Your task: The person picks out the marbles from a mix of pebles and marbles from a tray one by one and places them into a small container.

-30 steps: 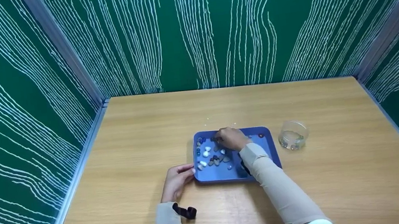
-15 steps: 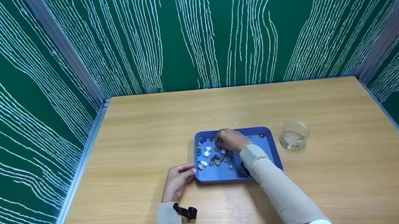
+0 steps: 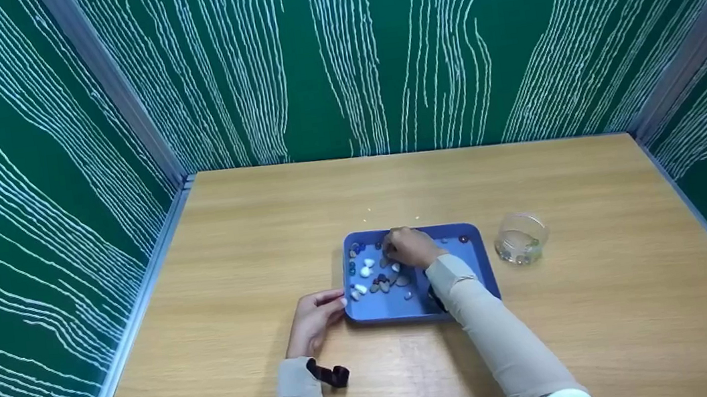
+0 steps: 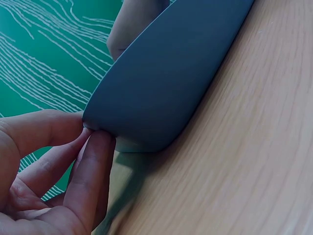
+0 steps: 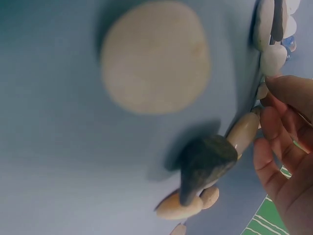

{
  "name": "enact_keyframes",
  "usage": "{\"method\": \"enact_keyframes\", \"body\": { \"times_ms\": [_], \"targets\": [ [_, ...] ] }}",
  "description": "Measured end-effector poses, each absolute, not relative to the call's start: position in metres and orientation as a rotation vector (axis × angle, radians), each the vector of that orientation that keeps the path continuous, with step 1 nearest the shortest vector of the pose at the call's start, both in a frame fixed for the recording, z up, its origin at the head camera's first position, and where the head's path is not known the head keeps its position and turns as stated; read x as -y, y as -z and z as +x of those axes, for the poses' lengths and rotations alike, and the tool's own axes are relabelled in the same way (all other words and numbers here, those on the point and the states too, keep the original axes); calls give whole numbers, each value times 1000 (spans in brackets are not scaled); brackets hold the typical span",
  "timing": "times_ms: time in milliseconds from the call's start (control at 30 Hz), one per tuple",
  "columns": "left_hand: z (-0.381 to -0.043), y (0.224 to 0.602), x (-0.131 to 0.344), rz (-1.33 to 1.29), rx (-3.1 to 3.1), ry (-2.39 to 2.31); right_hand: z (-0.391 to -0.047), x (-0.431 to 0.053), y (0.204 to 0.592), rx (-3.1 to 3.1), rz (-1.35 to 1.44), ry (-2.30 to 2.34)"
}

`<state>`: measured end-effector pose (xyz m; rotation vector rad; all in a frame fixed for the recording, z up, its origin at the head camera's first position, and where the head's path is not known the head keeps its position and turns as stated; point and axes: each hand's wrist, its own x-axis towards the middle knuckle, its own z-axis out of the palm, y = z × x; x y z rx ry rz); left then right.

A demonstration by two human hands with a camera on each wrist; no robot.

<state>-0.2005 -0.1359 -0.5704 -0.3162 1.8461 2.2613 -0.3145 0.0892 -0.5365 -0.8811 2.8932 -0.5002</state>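
While only its wrist view shows the right hand's [image 3: 411, 247] pinched pebble [image 5: 262, 91], the left hand [image 3: 311, 322] pinches the tray [image 3: 377, 307].

No readable text or numbers anywhere.

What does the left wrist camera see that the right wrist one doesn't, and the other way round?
Only the left wrist view shows the left hand holding a corner of the tray, the tray's outer side and the wooden table. Only the right wrist view shows the tray's inside, with a round pale stone, a dark stone and the fingertips of the right hand. Both show the tray and green wall with white lines.
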Motion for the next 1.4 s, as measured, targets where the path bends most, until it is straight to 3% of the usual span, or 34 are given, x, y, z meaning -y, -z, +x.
{"method": "enact_keyframes", "body": {
  "times_ms": [1400],
  "targets": [
    [-200,571,135,-305,-1849,-2269,-313,-128,500,-2847,-671,616]
  ]
}}
